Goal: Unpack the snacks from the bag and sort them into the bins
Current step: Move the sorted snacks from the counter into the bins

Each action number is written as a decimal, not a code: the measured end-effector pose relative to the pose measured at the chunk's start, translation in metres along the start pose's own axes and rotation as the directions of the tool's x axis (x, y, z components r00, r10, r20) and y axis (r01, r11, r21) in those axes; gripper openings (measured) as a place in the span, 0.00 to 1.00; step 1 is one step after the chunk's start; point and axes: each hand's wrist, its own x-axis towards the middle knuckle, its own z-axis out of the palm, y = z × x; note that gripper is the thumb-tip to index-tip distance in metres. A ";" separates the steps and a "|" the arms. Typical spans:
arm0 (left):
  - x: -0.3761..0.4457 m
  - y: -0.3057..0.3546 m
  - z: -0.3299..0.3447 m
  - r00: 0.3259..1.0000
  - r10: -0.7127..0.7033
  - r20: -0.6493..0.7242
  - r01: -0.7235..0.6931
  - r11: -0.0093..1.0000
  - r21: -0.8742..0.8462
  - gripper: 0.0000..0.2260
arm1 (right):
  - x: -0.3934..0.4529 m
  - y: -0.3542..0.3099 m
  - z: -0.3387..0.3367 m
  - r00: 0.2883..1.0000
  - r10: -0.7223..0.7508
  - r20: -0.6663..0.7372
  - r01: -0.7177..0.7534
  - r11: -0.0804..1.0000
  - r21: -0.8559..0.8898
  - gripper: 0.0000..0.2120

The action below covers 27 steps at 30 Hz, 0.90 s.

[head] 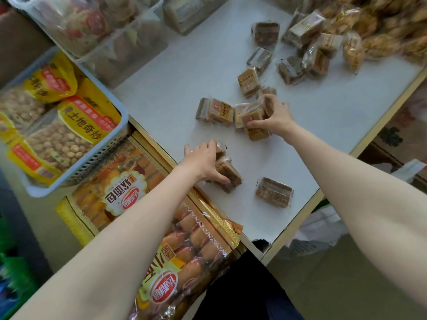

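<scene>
Both forearms reach out: my left hand clamps one wrapped brown cake, my right hand grips probably two cakes, bin-bound next.

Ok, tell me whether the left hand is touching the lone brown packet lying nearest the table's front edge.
Apart. The head view shows bare white table between the left hand and the lone brown packet.

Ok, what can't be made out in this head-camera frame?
- How many packets the right hand holds: its fingers cover part of the stack.
- The packets under the left hand: the palm hides most of them.
- What the clear bins hold: motion blur and frosted walls.
- The snack pile at top right: blurred, cut off by the edge.
- The bag being unpacked: cannot be picked out.
</scene>
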 end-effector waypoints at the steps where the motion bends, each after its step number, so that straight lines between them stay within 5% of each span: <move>1: -0.001 0.000 0.002 1.000 0.005 -0.006 -0.005 1.000 -0.011 0.47 | -0.001 0.003 0.001 1.000 -0.016 -0.020 0.016 1.000 0.014 0.44; 5: -0.002 0.004 0.008 0.999 -0.034 -0.001 0.034 0.997 -0.063 0.45 | -0.015 0.012 -0.012 0.989 -0.140 -0.035 0.138 0.988 -0.062 0.46; 10: -0.015 0.003 0.014 0.996 -0.092 -0.012 0.089 0.982 -0.169 0.45 | -0.072 0.014 -0.031 0.976 -0.024 0.217 0.051 0.991 -0.122 0.64; 17: -0.057 -0.032 -0.011 0.918 -0.155 -0.365 0.047 0.956 -0.289 0.45 | -0.171 0.028 0.023 0.987 0.041 0.156 0.004 0.962 -0.273 0.51; 21: -0.076 -0.044 -0.012 0.907 -0.138 -0.398 0.026 0.961 -0.276 0.46 | -0.182 0.034 0.042 0.999 0.022 0.041 0.001 0.868 -0.497 0.53; 27: -0.066 -0.032 -0.001 0.913 -0.054 -0.404 -0.029 0.980 -0.197 0.47 | -0.170 0.037 0.045 0.991 0.079 0.106 -0.032 0.922 -0.386 0.52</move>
